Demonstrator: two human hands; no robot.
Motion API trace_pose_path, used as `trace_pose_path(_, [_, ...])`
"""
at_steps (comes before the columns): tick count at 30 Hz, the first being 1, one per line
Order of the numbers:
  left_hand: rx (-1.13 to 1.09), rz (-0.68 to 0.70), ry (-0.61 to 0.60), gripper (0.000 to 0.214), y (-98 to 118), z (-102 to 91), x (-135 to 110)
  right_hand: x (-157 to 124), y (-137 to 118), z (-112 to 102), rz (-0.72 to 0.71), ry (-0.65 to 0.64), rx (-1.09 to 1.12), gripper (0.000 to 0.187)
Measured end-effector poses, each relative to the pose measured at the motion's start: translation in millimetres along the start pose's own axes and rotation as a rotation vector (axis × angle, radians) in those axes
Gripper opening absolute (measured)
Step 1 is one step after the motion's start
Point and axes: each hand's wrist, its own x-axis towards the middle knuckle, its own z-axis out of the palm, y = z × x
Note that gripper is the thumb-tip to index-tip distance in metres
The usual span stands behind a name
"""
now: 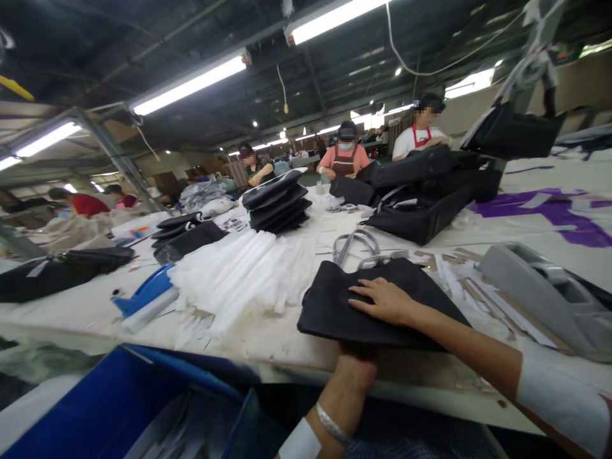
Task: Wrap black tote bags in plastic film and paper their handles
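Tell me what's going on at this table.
A person works at a long worktable, right hand spread flat on a black fabric piece. The left hand meets that piece's near edge at the table's rim, fingers hidden. A heap of white strips lies beside it; other workers sit across the table.

No text, label, brand or number can be read anywhere in the scene. The black fabric piece (329,306) at the near table edge, the blue bin (119,408) near left and the grey dispenser (540,287) at the right show plain surfaces. Anything printed farther off is too small to tell.
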Motion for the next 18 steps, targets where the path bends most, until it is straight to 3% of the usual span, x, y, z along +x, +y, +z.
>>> trace_pose_path(2, [-0.076,-0.033,0.034,0.041,-4.1,-11.3,-14.1,-2.4,3.3,14.1,-0.004,0.007,-0.058,0.062])
trace_pose_path(4, [-0.016,-0.167,0.042,0.038,0.4,-23.8,-36.1,-4.8,4.1,25.9,0.014,0.032,-0.119,0.063])
trace_pose_path(6, [0.219,-0.379,-0.029,0.036,15.5,-37.1,-62.2,-7.9,3.3,35.8,0.018,0.066,-0.173,0.064])
trace_pose_path(8, [0.588,-0.456,-0.108,0.043,41.4,-50.6,-84.1,-11.3,2.0,43.8,0.003,0.113,-0.209,0.065])
trace_pose_path(9, [0.781,-0.386,-0.091,0.044,57.1,-57.5,-90.7,-12.8,1.3,47.1,-0.005,0.14,-0.22,0.065])
trace_pose_path(11, [1.056,0.016,0.169,0.043,89.5,-71.6,-91.8,-15.3,0.2,51.7,-0.011,0.192,-0.231,0.065])
trace_pose_path(13, [1.13,0.437,0.408,0.033,115.9,-84.7,-78.0,-16.8,-0.6,54.2,-0.012,0.225,-0.23,0.063])
trace_pose_path(14, [1.114,0.561,0.443,0.039,124.8,-90.0,-67.5,-17.3,-0.8,54.8,-0.014,0.235,-0.227,0.063])
trace_pose_path(16, [1.04,0.602,0.384,0.07,132.8,-95.9,-44.5,-18.1,-1.1,55.1,-0.023,0.243,-0.219,0.062])
trace_pose_path(18, [0.933,0.51,0.279,0.091,130.0,-95.0,-24.5,-18.7,-1.4,54.6,-0.027,0.247,-0.216,0.062])
